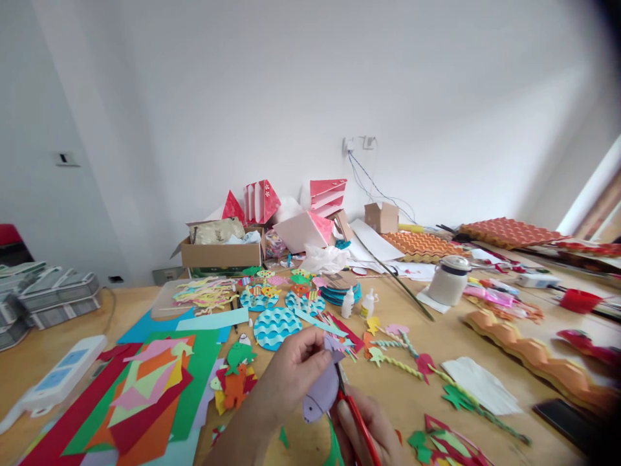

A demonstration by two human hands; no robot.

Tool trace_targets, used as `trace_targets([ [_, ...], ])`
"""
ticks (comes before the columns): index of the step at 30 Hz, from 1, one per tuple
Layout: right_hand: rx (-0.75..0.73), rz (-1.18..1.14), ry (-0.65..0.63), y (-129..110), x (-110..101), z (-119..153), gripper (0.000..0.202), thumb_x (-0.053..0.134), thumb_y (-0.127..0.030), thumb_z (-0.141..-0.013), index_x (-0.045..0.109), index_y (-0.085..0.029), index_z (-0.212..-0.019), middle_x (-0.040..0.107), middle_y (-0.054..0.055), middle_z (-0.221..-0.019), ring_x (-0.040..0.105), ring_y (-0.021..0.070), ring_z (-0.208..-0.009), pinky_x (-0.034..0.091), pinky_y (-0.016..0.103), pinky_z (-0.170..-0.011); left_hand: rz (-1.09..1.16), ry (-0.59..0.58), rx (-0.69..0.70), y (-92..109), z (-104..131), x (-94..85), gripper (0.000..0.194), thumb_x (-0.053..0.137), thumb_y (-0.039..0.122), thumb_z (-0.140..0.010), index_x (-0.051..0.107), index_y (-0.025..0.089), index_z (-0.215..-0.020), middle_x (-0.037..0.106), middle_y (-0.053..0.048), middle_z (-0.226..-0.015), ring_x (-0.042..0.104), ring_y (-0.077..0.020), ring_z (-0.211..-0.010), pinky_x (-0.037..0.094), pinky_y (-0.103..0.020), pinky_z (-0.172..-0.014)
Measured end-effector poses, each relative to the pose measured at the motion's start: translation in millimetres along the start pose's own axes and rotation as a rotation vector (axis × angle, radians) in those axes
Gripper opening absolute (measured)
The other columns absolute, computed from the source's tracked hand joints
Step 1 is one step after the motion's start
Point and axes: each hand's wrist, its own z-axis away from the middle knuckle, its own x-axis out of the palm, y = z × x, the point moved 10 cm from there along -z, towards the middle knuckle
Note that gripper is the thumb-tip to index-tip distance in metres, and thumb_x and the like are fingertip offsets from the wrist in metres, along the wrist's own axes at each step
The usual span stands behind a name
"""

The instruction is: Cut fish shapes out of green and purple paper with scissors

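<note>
Between the fingers of my left hand is a purple paper fish, pinched near its tail and hanging head down, with a drawn eye and gill line. My right hand grips red-handled scissors, whose blades lie against the fish's right edge. How far apart the blades are I cannot make out. Left of my left forearm lies a pile of cut paper animals, among them an orange one and a green fish. Green paper scraps sit beneath my hands.
Layered coloured paper sheets cover the table's left side, beside a white power strip. Ahead are blue wavy discs, glue bottles and a cardboard box. To the right are a lidded cup, a tissue and a dark phone.
</note>
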Motion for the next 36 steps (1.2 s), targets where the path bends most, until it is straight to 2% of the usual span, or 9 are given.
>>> trace_targets([
  [5, -0.028, -0.028, -0.007, 5.7, 1.4, -4.5, 0.051, 0.043, -0.069, -0.071, 0.043, -0.019, -0.059, 0.033, -0.009, -0.04, 0.023, 0.0049, -0.034, 0.016, 0.019, -0.035, -0.042, 0.008, 0.025, 1.5, -0.3, -2.5, 0.017, 0.046, 0.031, -0.075, 0.043, 0.017, -0.066, 0.035, 0.005, -0.06, 0.032, -0.0104, -0.059, 0.025, -0.024, -0.054],
  [11, -0.078, -0.053, 0.043, 3.2, -5.4, -2.3, 0.051, 0.048, -0.07, -0.067, 0.05, -0.02, -0.058, 0.039, -0.006, -0.04, 0.036, 0.009, -0.035, 0.029, 0.02, -0.035, -0.006, 0.024, 0.016, 0.4, 0.4, 0.2, 0.017, 0.046, 0.031, -0.076, 0.044, 0.017, -0.067, 0.036, 0.004, -0.061, 0.031, -0.0102, -0.059, 0.025, -0.023, -0.054],
  [15, -0.068, -0.069, 0.036, 2.4, -4.9, -0.1, 0.049, 0.049, -0.069, -0.067, 0.051, -0.021, -0.058, 0.039, -0.006, -0.038, 0.037, 0.0099, -0.034, 0.032, 0.021, -0.037, 0.009, 0.018, 0.026, 1.6, 0.5, 1.9, 0.017, 0.047, 0.031, -0.075, 0.045, 0.016, -0.066, 0.037, 0.004, -0.062, 0.032, -0.0103, -0.059, 0.025, -0.023, -0.055],
  [21, -0.019, -0.012, 0.038, 2.2, -0.9, -2.9, 0.056, 0.041, -0.075, -0.066, 0.047, -0.019, -0.058, 0.037, -0.007, -0.038, 0.031, 0.0065, -0.032, 0.025, 0.019, -0.035, -0.016, 0.006, 0.019, 0.0, 1.0, 1.2, 0.019, 0.046, 0.032, -0.076, 0.042, 0.017, -0.065, 0.034, 0.005, -0.059, 0.03, -0.01, -0.058, 0.023, -0.023, -0.052],
  [27, 0.002, 0.038, 0.069, -2.3, -2.7, -1.4, 0.058, 0.04, -0.076, -0.063, 0.046, -0.018, -0.059, 0.037, -0.008, -0.037, 0.03, 0.0059, -0.034, 0.025, 0.018, -0.037, -0.036, -0.001, 0.042, 4.2, 1.4, 2.2, 0.019, 0.045, 0.031, -0.077, 0.042, 0.017, -0.064, 0.033, 0.005, -0.059, 0.03, -0.01, -0.057, 0.023, -0.022, -0.052],
  [32, 0.008, 0.0, 0.115, 10.0, -6.1, -2.7, 0.057, 0.04, -0.076, -0.065, 0.044, -0.019, -0.057, 0.033, -0.008, -0.042, 0.029, 0.0065, -0.036, 0.022, 0.019, -0.035, -0.025, -0.023, 0.023, 1.0, 0.6, 3.7, 0.02, 0.047, 0.034, -0.077, 0.043, 0.018, -0.065, 0.034, 0.005, -0.06, 0.03, -0.0103, -0.057, 0.023, -0.022, -0.052],
  [36, -0.055, 0.006, 0.108, 15.2, -7.9, -5.7, 0.057, 0.042, -0.076, -0.063, 0.042, -0.02, -0.055, 0.032, -0.008, -0.042, 0.03, 0.0076, -0.038, 0.023, 0.019, -0.035, -0.009, -0.023, 0.025, 0.4, 0.3, 3.8, 0.022, 0.047, 0.035, -0.076, 0.043, 0.018, -0.065, 0.034, 0.005, -0.06, 0.03, -0.0103, -0.057, 0.023, -0.022, -0.052],
])
